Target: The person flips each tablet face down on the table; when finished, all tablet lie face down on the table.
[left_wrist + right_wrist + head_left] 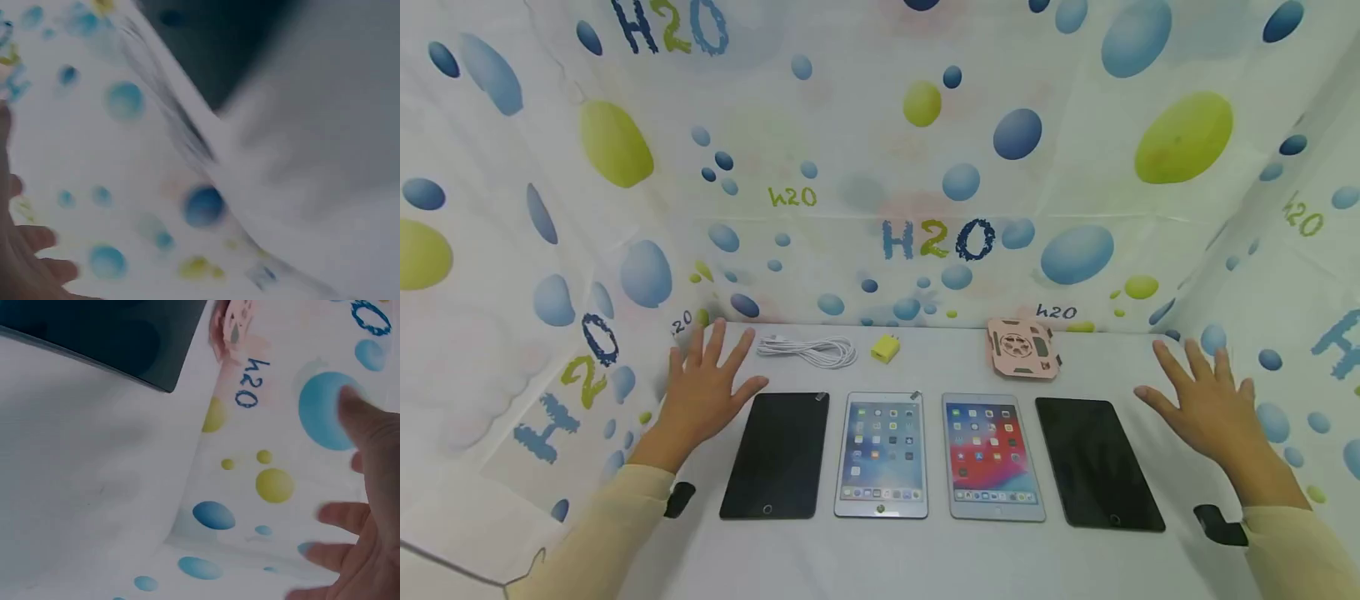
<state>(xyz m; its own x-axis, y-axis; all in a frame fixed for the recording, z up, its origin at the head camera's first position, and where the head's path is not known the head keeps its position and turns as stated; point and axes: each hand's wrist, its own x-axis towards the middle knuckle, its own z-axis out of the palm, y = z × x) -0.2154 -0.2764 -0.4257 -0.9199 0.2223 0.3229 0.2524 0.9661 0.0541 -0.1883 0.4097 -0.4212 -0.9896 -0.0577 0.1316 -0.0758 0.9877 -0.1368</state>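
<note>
My left hand (pixel 703 396), fingers spread and holding nothing, is at the table's left side beside a black-screened tablet (pixel 777 457). On the far right my right hand (pixel 1213 408) is also spread and bare, near another dark tablet (pixel 1099 462). Between these two lie a white tablet with a lit blue home screen (pixel 882 454) and a white tablet with a lit red and blue screen (pixel 991 457). All four-sided screens face up in one row. In the right wrist view, a corner of the dark tablet (pixel 125 344) shows left of the fingers.
Behind the row lie a coiled white cable (pixel 820 350), a small yellow plug-like block (pixel 885 348) and a pink square device with round cutouts (pixel 1022 348). A white curtain with colored dots (pixel 850 167) encloses the white table (pixel 925 558) at the back and sides.
</note>
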